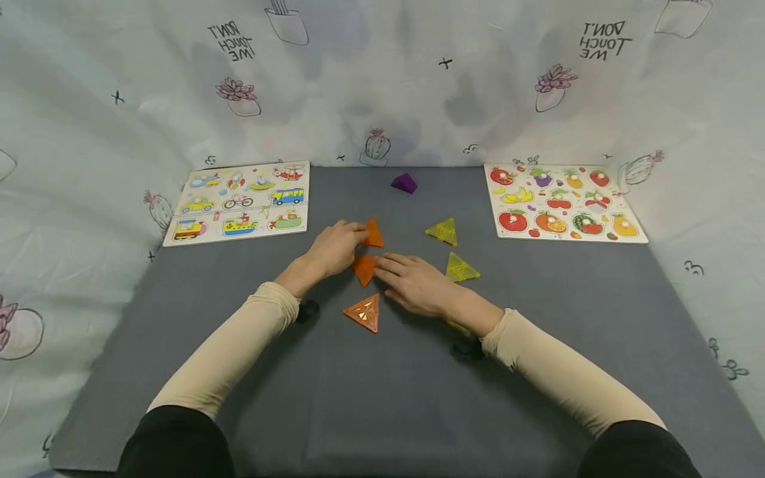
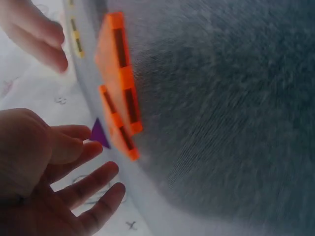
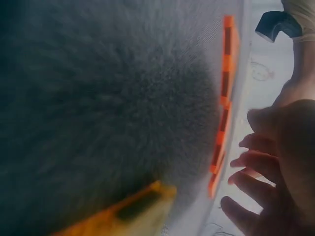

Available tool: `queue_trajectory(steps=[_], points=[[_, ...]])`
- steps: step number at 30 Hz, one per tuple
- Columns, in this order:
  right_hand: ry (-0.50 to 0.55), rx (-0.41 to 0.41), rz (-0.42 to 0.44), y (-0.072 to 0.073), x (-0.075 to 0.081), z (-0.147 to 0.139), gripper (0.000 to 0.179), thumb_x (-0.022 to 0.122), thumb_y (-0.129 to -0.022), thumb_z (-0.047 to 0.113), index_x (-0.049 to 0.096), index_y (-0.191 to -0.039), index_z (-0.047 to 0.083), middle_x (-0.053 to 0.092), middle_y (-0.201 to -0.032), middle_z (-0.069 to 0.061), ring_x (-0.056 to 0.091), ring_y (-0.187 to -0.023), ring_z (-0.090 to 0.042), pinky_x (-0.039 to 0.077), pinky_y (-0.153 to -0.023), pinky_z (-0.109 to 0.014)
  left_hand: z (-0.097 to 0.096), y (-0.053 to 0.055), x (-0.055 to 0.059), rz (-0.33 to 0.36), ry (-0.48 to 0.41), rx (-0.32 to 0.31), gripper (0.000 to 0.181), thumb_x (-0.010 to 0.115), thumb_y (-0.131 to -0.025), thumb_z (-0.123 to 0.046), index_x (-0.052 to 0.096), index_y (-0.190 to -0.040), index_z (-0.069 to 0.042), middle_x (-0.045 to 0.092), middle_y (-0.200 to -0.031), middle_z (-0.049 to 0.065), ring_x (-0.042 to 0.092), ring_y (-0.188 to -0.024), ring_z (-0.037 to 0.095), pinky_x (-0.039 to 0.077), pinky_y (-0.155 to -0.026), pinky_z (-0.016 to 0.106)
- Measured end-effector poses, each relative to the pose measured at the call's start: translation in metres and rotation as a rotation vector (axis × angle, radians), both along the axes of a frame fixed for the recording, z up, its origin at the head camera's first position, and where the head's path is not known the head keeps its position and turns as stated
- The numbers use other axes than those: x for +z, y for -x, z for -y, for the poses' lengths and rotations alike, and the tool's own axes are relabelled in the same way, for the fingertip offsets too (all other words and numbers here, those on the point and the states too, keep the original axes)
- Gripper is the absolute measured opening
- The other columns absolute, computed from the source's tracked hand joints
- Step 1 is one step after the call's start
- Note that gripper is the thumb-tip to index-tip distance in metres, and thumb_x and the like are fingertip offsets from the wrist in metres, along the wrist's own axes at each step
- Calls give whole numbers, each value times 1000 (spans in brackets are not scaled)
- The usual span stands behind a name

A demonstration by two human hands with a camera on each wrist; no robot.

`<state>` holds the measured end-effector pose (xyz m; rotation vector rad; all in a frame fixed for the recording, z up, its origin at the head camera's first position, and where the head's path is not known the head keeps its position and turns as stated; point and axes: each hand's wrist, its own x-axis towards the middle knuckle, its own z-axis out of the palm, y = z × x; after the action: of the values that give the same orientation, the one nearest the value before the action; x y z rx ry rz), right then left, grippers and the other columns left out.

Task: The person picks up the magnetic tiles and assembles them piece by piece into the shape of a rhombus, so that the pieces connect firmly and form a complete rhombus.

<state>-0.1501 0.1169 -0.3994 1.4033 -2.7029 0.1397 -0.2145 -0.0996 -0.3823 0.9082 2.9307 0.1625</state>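
My left hand [image 1: 335,249] is at the upper orange triangle tile [image 1: 373,234], fingertips at its left edge. In the left wrist view its fingers [image 2: 93,191] are loosely spread and pinch nothing. Right beside the middle orange triangle tile [image 1: 362,269] is my right hand [image 1: 417,285], its fingertips at that tile's right side. The right wrist view shows these fingers [image 3: 256,189] relaxed and slightly bent. A lower orange triangle tile [image 1: 364,313] lies apart, nearer me. Whether either hand touches its tile firmly is unclear.
Yellow triangle tiles [image 1: 443,231] lie to the right, one partly hidden under the right wrist. A purple piece [image 1: 404,183] is at the back. A vehicle puzzle board [image 1: 239,203] stands left, a fruit puzzle board [image 1: 564,202] right, both on the grey table [image 1: 382,411].
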Motion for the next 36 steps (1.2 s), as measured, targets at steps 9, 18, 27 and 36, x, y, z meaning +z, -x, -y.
queue_trajectory(steps=[9,18,27,36], points=[[-99,2,125,4,-5,6,49,50,-102,32,49,-144,6,47,-151,-11,43,-141,-28,36,-115,-46,0,-1,-10,60,46,-2,41,51,-90,4,64,-129,-2,55,-143,11,53,-126,38,49,-101,50],[-82,-78,46,7,7,-21,39,58,-99,29,63,-130,7,60,-138,-10,56,-129,-27,42,-109,-48,6,1,-4,11,-62,-30,31,48,-90,1,73,-108,4,64,-128,17,60,-115,40,45,-105,46],[3,-122,-108,14,-5,-23,34,75,-84,40,71,-110,18,63,-104,-8,62,-93,-25,54,-81,-43,4,-2,-13,-83,-32,-44,26,67,-93,-24,73,-106,-2,63,-104,18,58,-92,34,49,-86,43],[59,-133,-97,23,-8,-15,29,77,-84,35,70,-101,12,67,-93,-8,63,-81,-24,54,-75,-39,3,-4,-13,-60,6,-72,22,68,-91,-11,74,-111,-4,62,-112,20,57,-97,34,47,-89,43]])
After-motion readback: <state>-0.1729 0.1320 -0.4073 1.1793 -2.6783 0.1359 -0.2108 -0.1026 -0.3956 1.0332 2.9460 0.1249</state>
